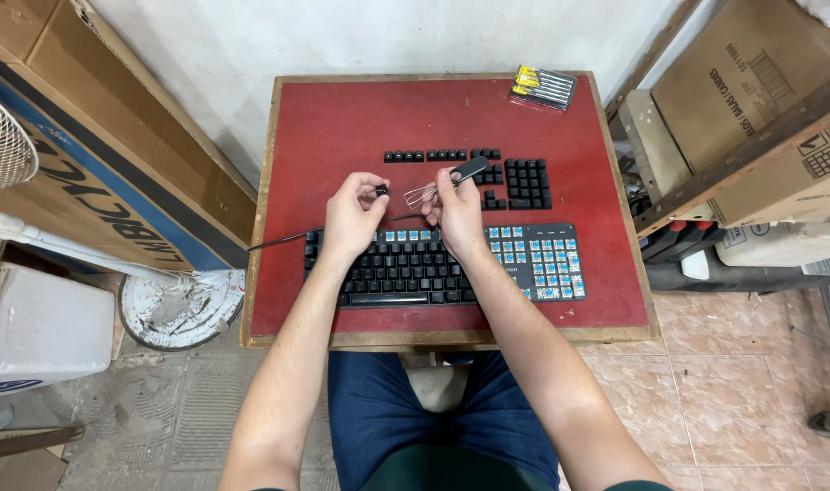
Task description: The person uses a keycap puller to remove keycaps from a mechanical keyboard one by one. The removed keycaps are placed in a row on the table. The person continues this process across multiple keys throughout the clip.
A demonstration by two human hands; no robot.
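- The light is even and fairly bright, soft and diffuse, with no strong beam from either side.
- The red table (342,136) shows only faint, short shadows under the keyboard (442,264) and the loose keycaps (524,182).
- A darker shadow lies beneath the table's front edge, over the person's lap.
- There is no hard glare; the white wall (387,36) reads slightly washed out at the top.
- The centre is sharp; both hands show no motion blur.
- Wide-angle distortion bends the cardboard boxes (760,109) and the floor tiles (733,391) outward near the edges, where detail also softens.
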